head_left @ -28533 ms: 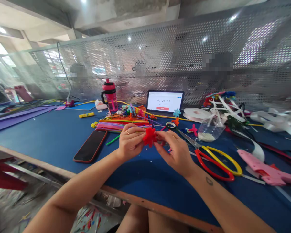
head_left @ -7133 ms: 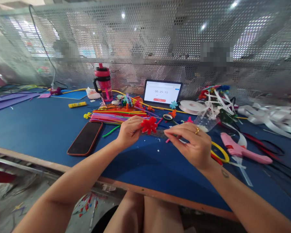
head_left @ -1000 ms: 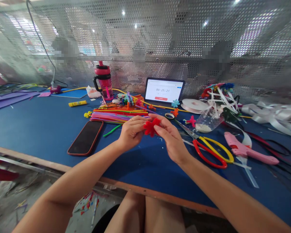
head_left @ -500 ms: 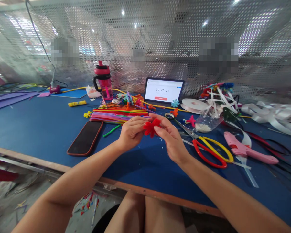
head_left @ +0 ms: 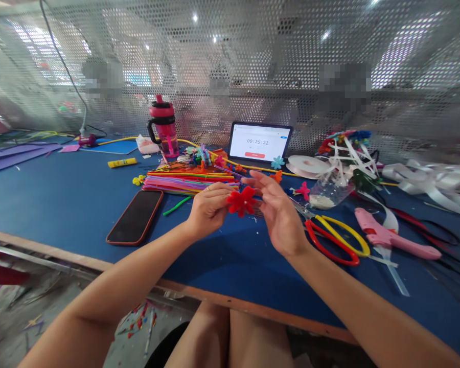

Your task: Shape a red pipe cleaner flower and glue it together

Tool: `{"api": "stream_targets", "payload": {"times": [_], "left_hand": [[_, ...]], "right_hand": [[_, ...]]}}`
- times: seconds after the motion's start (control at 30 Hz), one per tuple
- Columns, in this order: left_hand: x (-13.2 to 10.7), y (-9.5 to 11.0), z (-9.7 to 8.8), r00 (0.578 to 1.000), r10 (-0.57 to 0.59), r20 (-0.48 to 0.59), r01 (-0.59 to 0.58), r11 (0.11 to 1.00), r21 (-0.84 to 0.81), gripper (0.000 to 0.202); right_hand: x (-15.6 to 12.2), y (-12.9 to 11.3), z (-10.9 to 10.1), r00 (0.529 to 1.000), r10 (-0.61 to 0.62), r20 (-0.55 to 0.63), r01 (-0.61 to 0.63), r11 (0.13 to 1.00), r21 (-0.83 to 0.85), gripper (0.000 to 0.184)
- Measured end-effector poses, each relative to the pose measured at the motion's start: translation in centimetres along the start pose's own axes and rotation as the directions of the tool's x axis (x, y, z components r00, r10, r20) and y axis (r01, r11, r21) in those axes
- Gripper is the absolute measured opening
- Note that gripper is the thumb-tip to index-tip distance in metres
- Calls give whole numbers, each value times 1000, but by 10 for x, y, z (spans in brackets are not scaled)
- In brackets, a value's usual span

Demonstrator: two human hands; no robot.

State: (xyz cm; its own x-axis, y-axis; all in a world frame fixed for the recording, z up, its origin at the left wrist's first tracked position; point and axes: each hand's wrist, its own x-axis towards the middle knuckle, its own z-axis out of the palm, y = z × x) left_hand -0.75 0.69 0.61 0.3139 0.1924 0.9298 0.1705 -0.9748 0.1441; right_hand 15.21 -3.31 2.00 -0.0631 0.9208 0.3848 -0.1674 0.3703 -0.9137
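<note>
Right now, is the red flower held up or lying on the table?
Held up: the red flower sits at the left hand's fingers, above the blue table, the open right hand beside it.

My bare left hand (head_left: 210, 209) is curled in, its fingertips (head_left: 228, 197) pinched at the left edge of the red fuzzy flower (head_left: 242, 201). My bare right hand (head_left: 279, 214) stands open just beside the flower, palm turned toward it, fingers (head_left: 255, 179) spread and raised. My left forearm (head_left: 138, 260) and right forearm (head_left: 341, 291) reach in from the lower corners.
</note>
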Motion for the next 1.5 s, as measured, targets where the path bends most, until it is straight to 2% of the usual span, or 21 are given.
{"api": "stream_targets", "payload": {"times": [0.1,0.13,0.23,0.37,0.43,0.47,0.5,0.53,0.6,0.67,0.93,1.1,1.5], "left_hand": [[0,-1,1,1000,5,-7,-5,1000,9,16],[0,-1,1,1000,-3,-5,4,1000,18,17],[1,-1,0,999,-33,-17,34,998,47,16],[1,-1,0,999,-30,-38,32,998,51,16],[1,0,0,1000,-21,-12,22,998,55,16],[0,1,1,1000,-11,3,11,998,55,17],[0,1,2,1000,-2,20,1,999,51,17],[-1,2,3,999,6,37,-8,999,45,18],[-2,4,4,998,13,69,-15,1000,26,17],[-4,5,6,996,11,92,-12,1000,14,16],[-9,5,12,994,-9,106,9,1000,1,18],[-10,6,13,992,-14,125,18,999,-30,18],[-11,7,15,992,-19,122,23,999,-33,18]], "right_hand": [[4,-6,-13,971,-116,-210,121,993,15,22],[5,-9,-18,957,-148,-248,157,987,16,15],[5,-17,-33,942,-202,-267,217,976,28,14],[4,-20,-41,943,-202,-264,210,978,1,22],[3,-16,-38,958,-174,-229,159,984,-80,23],[2,-13,-35,971,-139,-193,116,985,-125,18],[0,-9,-31,989,-75,-124,58,989,-134,14],[-1,-6,-27,999,-14,-40,9,992,-127,21],[-6,-1,-18,987,74,143,-59,993,-102,36],[-11,3,-11,969,93,229,-77,994,-77,39],[-18,13,-9,980,90,180,-80,995,-63,36],[-20,14,-11,972,103,211,-107,994,8,36],[-22,19,-11,976,107,190,-120,991,56,36]]}}
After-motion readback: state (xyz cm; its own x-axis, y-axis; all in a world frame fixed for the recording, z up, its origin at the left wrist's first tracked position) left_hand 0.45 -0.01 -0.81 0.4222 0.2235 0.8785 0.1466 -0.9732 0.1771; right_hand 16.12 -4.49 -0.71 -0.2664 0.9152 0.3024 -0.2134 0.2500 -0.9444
